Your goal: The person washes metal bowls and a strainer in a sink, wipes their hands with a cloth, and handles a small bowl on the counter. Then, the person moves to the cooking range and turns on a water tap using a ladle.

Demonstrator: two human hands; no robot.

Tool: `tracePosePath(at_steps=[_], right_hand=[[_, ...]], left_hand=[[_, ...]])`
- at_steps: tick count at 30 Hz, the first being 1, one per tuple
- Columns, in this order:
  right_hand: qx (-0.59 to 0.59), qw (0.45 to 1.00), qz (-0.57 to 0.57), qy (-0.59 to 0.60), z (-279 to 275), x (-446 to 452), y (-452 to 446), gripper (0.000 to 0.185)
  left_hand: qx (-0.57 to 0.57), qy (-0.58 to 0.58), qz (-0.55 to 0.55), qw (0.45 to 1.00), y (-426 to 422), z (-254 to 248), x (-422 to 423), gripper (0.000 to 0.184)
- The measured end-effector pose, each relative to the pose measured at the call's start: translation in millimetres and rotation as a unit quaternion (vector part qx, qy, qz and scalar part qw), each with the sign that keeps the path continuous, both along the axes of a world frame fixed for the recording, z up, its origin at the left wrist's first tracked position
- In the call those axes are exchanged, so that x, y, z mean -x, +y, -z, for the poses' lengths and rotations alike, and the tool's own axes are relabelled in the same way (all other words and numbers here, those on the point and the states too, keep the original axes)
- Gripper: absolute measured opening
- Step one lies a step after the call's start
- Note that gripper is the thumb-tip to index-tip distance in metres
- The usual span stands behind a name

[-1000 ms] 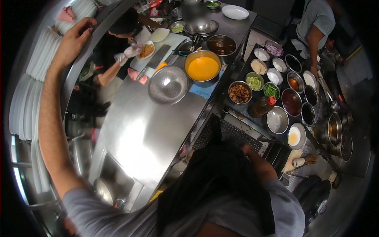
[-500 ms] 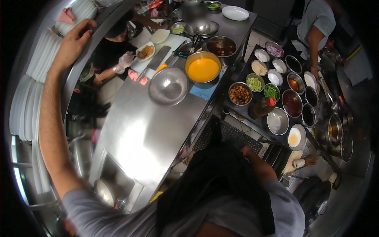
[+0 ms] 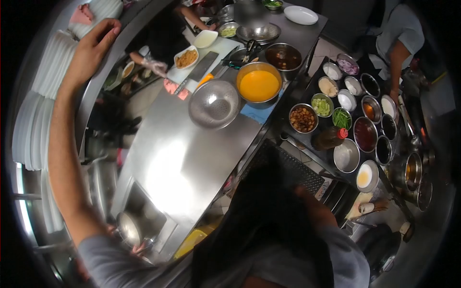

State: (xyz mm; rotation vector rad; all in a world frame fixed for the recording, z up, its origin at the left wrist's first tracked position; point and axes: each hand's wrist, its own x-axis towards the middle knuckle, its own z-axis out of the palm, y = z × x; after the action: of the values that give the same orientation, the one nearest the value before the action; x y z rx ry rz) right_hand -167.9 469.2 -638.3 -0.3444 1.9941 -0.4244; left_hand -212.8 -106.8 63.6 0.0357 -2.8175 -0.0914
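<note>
Shelf edge (image 3: pixel 130 34) runs just beside the stacked plates (image 3: pixel 42 129), the left hand (image 3: pixel 97 47) draped over it, grip loose; the right hand (image 3: pixel 304 196), well apart from the plates, shows too dimly to tell its grip. A light touch best spares the plates.

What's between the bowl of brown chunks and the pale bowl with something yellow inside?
A red-capped bottle, then a metal bowl; the head camera's view shows both.
</note>
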Motion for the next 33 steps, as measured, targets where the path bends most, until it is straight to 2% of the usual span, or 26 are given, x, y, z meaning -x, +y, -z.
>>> tracePosePath(at_steps=[2,3,5,6,7,10,14,17,19,20,21,22,24,25,27,28,29,33], right_hand=[[0.043,0.989,-0.123,0.076,33,-2,6,0.035],[0.045,0.988,-0.125,0.073,66,-1,9,0.035],[0.068,0.951,-0.299,0.029,146,-9,11,0.036],[0.069,0.950,-0.303,0.028,173,-7,5,0.036],[0.058,0.954,-0.293,0.027,173,0,3,0.036],[0.036,0.969,-0.241,0.049,116,24,-16,0.038],[0.042,0.986,-0.133,0.093,68,33,-41,0.041],[0.036,0.988,-0.135,0.070,41,37,-50,0.043],[0.008,0.989,-0.140,0.049,28,39,-51,0.044],[-0.018,0.990,-0.139,0.031,26,41,-52,0.046],[-0.018,0.990,-0.138,0.034,33,38,-51,0.046],[-0.018,0.993,-0.116,0.028,70,31,-40,0.047],[-0.027,0.996,-0.082,0.027,69,34,-26,0.048],[-0.035,0.997,-0.040,-0.061,40,34,-28,0.044],[-0.045,0.988,0.007,-0.146,29,35,-20,0.041],[0.004,0.994,-0.110,-0.024,62,33,-15,0.037],[0.052,0.968,-0.224,0.098,85,33,-12,0.034],[0.018,0.980,-0.176,0.091,73,38,-16,0.032]], left_hand=[[0.007,0.000,0.000,1.000,-1,-1,0,0.026],[0.010,0.001,0.004,1.000,-3,-2,1,0.025],[0.012,-0.005,0.002,1.000,-6,-1,0,0.025],[-0.015,-0.012,-0.008,1.000,-7,-2,0,0.024],[-0.043,-0.017,-0.016,0.999,-7,-2,0,0.023],[-0.060,-0.013,-0.001,0.998,-9,-2,-1,0.022],[-0.045,-0.027,-0.009,0.999,-12,-3,-2,0.022],[-0.038,-0.015,-0.017,0.999,8,-2,-3,0.022],[0.014,0.014,-0.120,0.993,51,-5,-3,0.014],[0.013,0.016,-0.121,0.992,35,-4,-3,0.014],[0.007,0.002,-0.070,0.997,5,-2,-2,0.018],[0.000,-0.010,-0.016,1.000,-14,-2,-1,0.022],[-0.018,-0.009,-0.012,1.000,-20,-2,-1,0.022],[-0.034,-0.015,-0.015,0.999,-20,-1,-1,0.023],[-0.004,-0.033,-0.008,0.999,-16,-3,-1,0.023],[0.007,-0.025,-0.012,1.000,-13,-2,-2,0.023],[0.019,-0.018,-0.017,1.000,-11,-2,-1,0.023],[0.026,-0.018,-0.004,0.999,-16,-3,1,0.022]])
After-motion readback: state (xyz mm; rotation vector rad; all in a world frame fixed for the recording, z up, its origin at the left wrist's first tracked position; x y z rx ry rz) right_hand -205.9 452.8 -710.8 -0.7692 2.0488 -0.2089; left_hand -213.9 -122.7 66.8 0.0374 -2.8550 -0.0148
